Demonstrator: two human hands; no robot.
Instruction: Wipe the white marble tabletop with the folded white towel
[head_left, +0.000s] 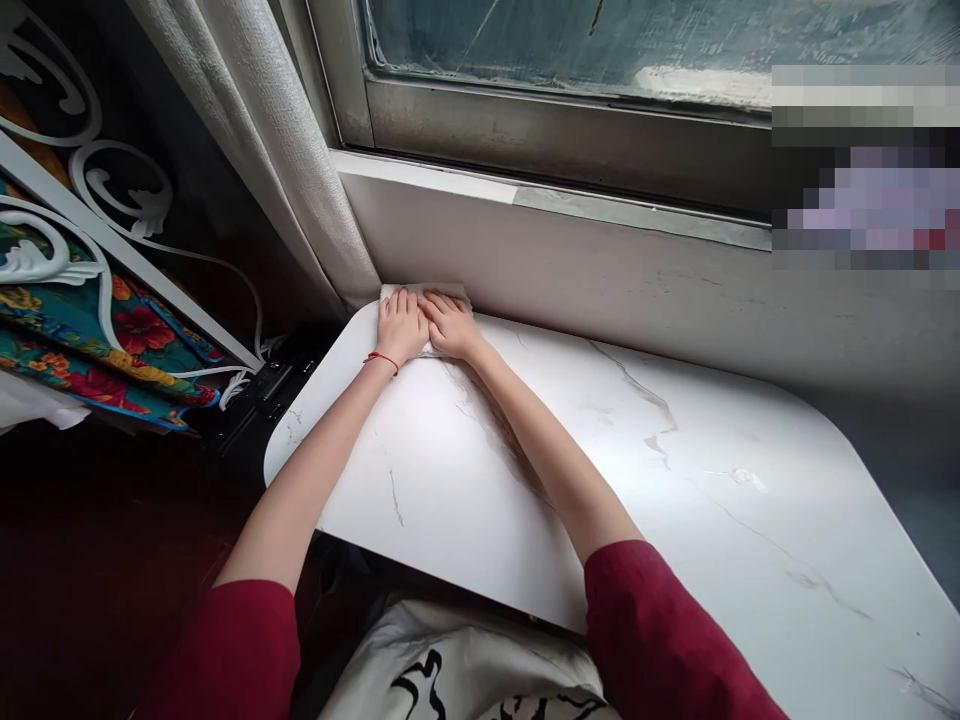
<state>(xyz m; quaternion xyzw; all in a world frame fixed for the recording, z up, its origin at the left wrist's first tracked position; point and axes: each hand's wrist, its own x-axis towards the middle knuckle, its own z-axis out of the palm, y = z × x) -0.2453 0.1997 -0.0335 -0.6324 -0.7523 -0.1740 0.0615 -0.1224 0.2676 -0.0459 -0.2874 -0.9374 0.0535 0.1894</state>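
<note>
White, flat, squarish cloth (454, 289) lies mostly hidden beneath the left hand (403, 328) and right hand (451, 326), fingers flattened, slightly spread.

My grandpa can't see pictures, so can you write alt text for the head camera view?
A person's left hand and right hand lie close together on a white cloth at the far left corner of a white table. Beyond it are a wall and window, with a pale curtain at left.

A pale curtain (259, 130) hangs beside a window (540, 45).
White scrollwork (127, 250) stands before floral fabric (146, 335); a white cable (235, 384) trails nearby.
</note>
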